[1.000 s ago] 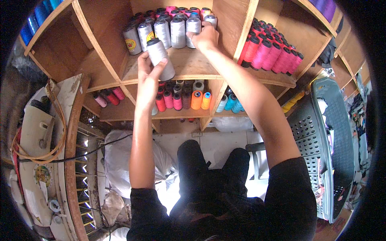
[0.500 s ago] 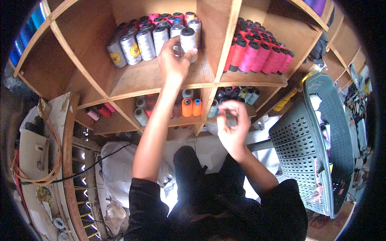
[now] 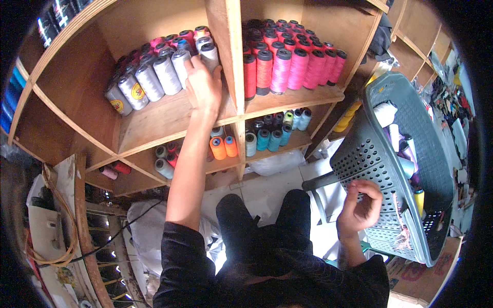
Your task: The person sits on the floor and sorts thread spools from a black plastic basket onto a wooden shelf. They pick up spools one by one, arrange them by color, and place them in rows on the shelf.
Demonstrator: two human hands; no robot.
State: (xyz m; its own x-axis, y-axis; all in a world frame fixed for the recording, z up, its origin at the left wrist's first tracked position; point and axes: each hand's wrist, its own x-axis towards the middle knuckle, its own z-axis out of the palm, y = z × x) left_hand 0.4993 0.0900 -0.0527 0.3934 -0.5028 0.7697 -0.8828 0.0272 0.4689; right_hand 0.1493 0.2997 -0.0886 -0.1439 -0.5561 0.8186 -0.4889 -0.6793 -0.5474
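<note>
My left hand point(image 3: 204, 87) reaches up into a wooden shelf compartment, fingers and thumb closed round a pale grey thread spool point(image 3: 209, 53) with a black top. This spool stands at the right end of a front row of pale grey thread spools point(image 3: 167, 75). Behind that row are pink and red spools, partly covered by it. Beside the basket's perforated wall, my right hand point(image 3: 360, 208) is raised with its fingers curled in toward the thumb. Nothing shows in it.
Pink and red spools point(image 3: 299, 69) fill the adjoining compartment. Below, smaller compartments hold orange spools point(image 3: 224, 148) and teal spools point(image 3: 275, 139). A tilted grey-green plastic basket point(image 3: 359, 154) at right holds several spools. Cables point(image 3: 77, 226) hang at the left.
The view has shifted to the right. My left hand's spool has gone from raised above the row to standing at its end. My right hand has moved right and down toward the basket.
</note>
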